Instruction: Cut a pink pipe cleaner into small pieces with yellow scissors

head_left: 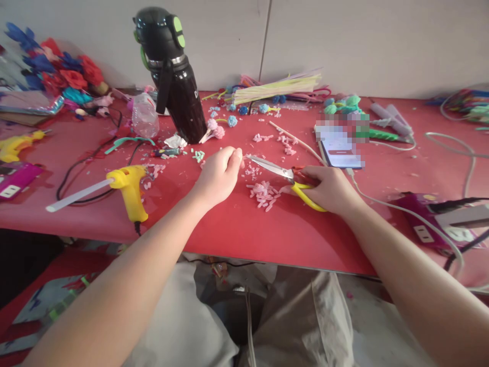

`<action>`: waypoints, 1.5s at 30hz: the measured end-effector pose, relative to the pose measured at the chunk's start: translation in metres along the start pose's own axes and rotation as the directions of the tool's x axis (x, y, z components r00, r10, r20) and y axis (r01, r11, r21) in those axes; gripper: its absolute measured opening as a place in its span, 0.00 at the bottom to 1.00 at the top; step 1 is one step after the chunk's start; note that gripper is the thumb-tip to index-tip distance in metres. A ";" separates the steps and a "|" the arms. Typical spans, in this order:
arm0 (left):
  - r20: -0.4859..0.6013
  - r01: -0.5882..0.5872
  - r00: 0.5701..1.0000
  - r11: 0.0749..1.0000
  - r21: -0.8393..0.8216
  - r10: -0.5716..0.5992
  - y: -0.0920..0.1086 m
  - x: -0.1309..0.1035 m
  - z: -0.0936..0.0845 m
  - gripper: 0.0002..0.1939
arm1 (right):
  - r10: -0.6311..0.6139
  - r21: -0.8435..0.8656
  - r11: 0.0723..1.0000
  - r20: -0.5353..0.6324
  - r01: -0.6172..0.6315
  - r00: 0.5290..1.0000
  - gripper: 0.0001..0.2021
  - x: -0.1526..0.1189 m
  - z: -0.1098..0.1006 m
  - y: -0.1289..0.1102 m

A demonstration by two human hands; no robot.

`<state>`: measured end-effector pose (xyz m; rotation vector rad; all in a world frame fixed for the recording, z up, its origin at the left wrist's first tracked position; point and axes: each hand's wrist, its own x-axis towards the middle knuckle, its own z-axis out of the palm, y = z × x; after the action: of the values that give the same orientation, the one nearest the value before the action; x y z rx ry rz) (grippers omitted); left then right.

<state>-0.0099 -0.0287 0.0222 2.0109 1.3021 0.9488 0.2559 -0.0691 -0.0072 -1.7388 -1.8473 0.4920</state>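
Observation:
My right hand (330, 187) grips the yellow and red handles of a pair of scissors (273, 167), whose blades point left. Close to the blade tips, my left hand (221, 172) is closed in a pinch with its thumb on top; a tiny pale bit shows at the fingertips, too small to name. Below the blades lies a heap of short pink pieces (263, 194) on the red table (237, 234). More pink pieces (288, 145) are scattered behind the scissors.
A black bottle (183, 97) stands behind my left hand. At the left lies a yellow glue gun (132, 191) with a white stick. A phone (340, 148) with a cable is at the right, near a purple power strip (420, 219). Yellow stems (277, 90) lie at the back.

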 end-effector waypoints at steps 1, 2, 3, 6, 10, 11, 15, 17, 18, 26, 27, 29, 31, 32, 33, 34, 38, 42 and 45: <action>0.000 -0.002 1.000 1.000 0.001 0.002 0.000 0.000 0.000 0.19 | 0.003 -0.001 1.000 0.002 -0.003 1.000 0.38 0.000 0.000 0.000; 0.001 -0.005 1.000 1.000 0.001 0.005 0.000 0.000 0.000 0.19 | 0.006 -0.002 1.000 0.002 -0.006 1.000 0.38 0.000 0.000 0.001; 0.002 -0.007 1.000 1.000 0.000 0.007 0.000 0.000 0.001 0.19 | 0.010 -0.004 1.000 0.005 -0.010 1.000 0.38 0.001 0.001 0.001; 0.001 -0.010 1.000 1.000 0.000 0.010 0.000 0.000 0.001 0.19 | 0.021 -0.016 1.000 0.010 -0.021 1.000 0.39 0.002 0.001 0.000; 0.000 -0.008 1.000 1.000 0.011 0.008 0.000 0.000 0.001 0.19 | 0.029 -0.025 0.999 -0.010 -0.030 1.000 0.38 0.002 0.000 -0.002; 0.001 -0.008 1.000 1.000 0.012 0.008 0.000 0.000 0.001 0.19 | 0.031 -0.021 0.999 -0.018 -0.032 0.999 0.38 0.001 0.000 -0.002; 0.005 -0.017 1.000 1.000 0.015 0.017 0.000 0.000 0.000 0.18 | 0.031 0.000 1.000 -0.039 -0.031 0.999 0.36 0.000 -0.001 -0.003; 0.004 -0.023 1.000 1.000 0.019 0.023 -0.001 0.000 -0.001 0.18 | 0.020 0.006 1.000 -0.022 -0.020 1.000 0.35 -0.001 -0.001 -0.003; 0.003 -0.025 1.000 0.999 0.021 0.025 -0.001 0.000 -0.001 0.18 | 0.011 0.006 1.000 -0.012 -0.011 1.000 0.35 -0.001 -0.002 -0.003; -0.002 -0.023 1.000 0.999 0.023 0.023 -0.002 0.000 -0.001 0.18 | 0.006 -0.014 1.000 0.003 -0.006 1.000 0.38 0.000 -0.001 -0.003; 0.001 -0.024 1.000 0.999 0.022 0.024 -0.002 0.000 -0.001 0.18 | 0.008 -0.016 1.000 0.008 -0.008 1.000 0.38 0.000 -0.001 -0.003; 0.006 -0.029 1.000 0.999 0.020 0.029 -0.002 0.000 -0.001 0.18 | 0.016 -0.019 1.000 0.011 -0.016 1.000 0.38 0.000 -0.001 -0.003; 0.008 -0.036 0.999 0.999 0.015 0.035 -0.003 0.001 -0.001 0.18 | 0.024 -0.024 0.999 0.011 -0.024 1.000 0.38 0.001 -0.001 -0.002; 0.008 -0.038 0.999 0.999 0.014 0.038 -0.004 0.001 -0.001 0.18 | 0.028 -0.026 0.999 0.007 -0.027 1.000 0.38 0.001 -0.001 -0.001; 0.007 -0.040 0.999 0.999 0.013 0.040 -0.005 0.001 -0.001 0.18 | 0.030 -0.025 0.999 0.001 -0.030 1.000 0.38 0.001 0.000 0.000; 0.007 -0.042 0.999 0.999 0.014 0.042 -0.005 0.001 -0.001 0.18 | 0.033 -0.022 0.999 -0.009 -0.033 0.999 0.38 0.002 0.000 0.000; 0.062 -0.088 0.995 0.994 0.069 0.083 -0.007 -0.002 -0.004 0.17 | 0.032 -0.008 0.999 -0.074 -0.033 0.997 0.37 0.002 0.002 0.003; 0.208 -0.218 0.960 0.966 0.139 0.187 -0.004 -0.006 -0.006 0.17 | 0.035 -0.010 0.999 -0.108 -0.036 0.994 0.38 0.002 0.002 0.003; 0.330 -0.294 0.914 0.946 0.137 0.236 -0.004 -0.009 -0.005 0.14 | 0.030 -0.011 0.999 -0.104 -0.032 0.994 0.38 0.003 0.002 0.004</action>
<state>-0.0183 -0.0351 0.0194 2.4123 0.9892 0.6058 0.2572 -0.0658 -0.0110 -1.7698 -1.7571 0.3946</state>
